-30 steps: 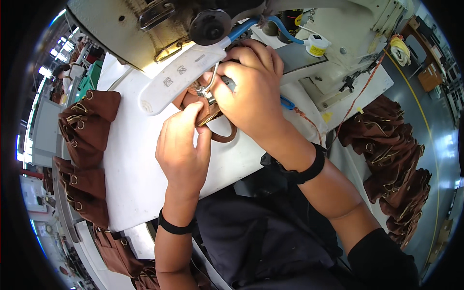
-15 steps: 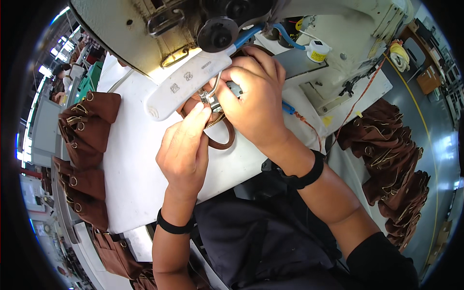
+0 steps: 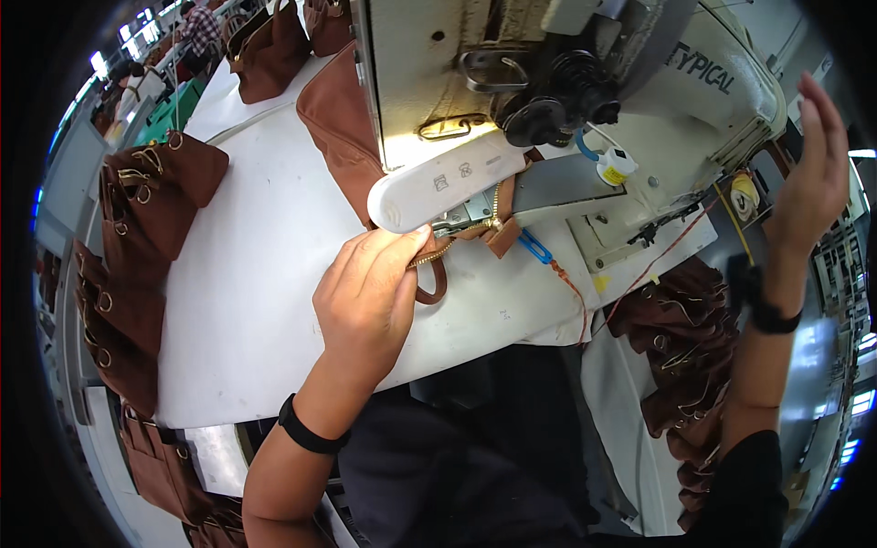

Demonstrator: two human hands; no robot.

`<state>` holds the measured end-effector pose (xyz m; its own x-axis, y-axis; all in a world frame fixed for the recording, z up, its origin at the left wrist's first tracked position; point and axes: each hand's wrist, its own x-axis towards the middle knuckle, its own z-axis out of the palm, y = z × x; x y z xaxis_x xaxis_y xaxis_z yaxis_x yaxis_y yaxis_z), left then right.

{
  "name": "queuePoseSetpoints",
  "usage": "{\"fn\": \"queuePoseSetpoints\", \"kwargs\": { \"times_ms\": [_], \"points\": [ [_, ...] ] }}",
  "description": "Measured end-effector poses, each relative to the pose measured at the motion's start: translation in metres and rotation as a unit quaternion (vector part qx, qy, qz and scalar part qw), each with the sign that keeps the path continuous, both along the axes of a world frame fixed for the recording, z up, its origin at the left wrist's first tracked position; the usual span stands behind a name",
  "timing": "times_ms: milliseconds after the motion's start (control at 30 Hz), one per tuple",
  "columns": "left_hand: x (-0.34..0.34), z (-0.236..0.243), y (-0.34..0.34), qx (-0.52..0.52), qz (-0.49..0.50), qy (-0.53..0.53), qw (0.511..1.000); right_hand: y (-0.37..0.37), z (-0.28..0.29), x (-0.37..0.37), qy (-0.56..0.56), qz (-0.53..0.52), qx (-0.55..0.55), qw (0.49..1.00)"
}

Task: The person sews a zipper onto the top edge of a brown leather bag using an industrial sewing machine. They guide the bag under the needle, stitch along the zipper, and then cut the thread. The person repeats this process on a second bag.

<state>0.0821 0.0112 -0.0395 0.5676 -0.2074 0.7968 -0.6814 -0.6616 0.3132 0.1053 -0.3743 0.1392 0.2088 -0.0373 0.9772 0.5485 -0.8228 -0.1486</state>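
Note:
My left hand pinches the edge of a brown leather bag by its brass-toothed zipper, close to the needle area of a sewing machine. A rounded white plastic lamp overhangs that spot and hides part of the stitching area. The zipper bends round the metal plate, with a short brown leather tab at its corner. Below the fingertips hangs a brown strap loop. My right hand is raised at the far right, away from the bag, fingers stretched and holding nothing.
Blue-handled thread snips on an orange cord lie beside the machine bed. Brown bags with metal rings are lined up at the left and piled at the right. A small white bottle stands on the machine. People work far left.
My right hand has left the needle area and swung up to the far right. My left hand keeps its pinch at the zipper. The view has shifted, showing more of the bag behind the machine.

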Motion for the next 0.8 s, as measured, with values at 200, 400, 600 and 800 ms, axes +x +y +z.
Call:
{"fn": "queuePoseSetpoints", "kwargs": {
  "times_ms": [200,400,600,800],
  "points": [
    [0.005,0.003,-0.014,-0.001,-0.01,-0.05,0.999,-0.206,0.124,0.124,0.352,-0.265,-0.106,0.892],
    [0.002,0.004,-0.012,-0.004,0.012,-0.046,0.999,-0.223,0.084,0.142,0.485,-0.129,0.082,0.861],
    [0.003,0.003,-0.01,-0.008,0.013,-0.047,0.999,-0.22,-0.072,0.075,0.161,-0.25,0.229,0.927],
    [-0.003,0.006,-0.006,0.012,0.019,-0.015,1.0,-0.245,-0.033,0.073,0.219,-0.032,0.27,0.937]
  ]
}}
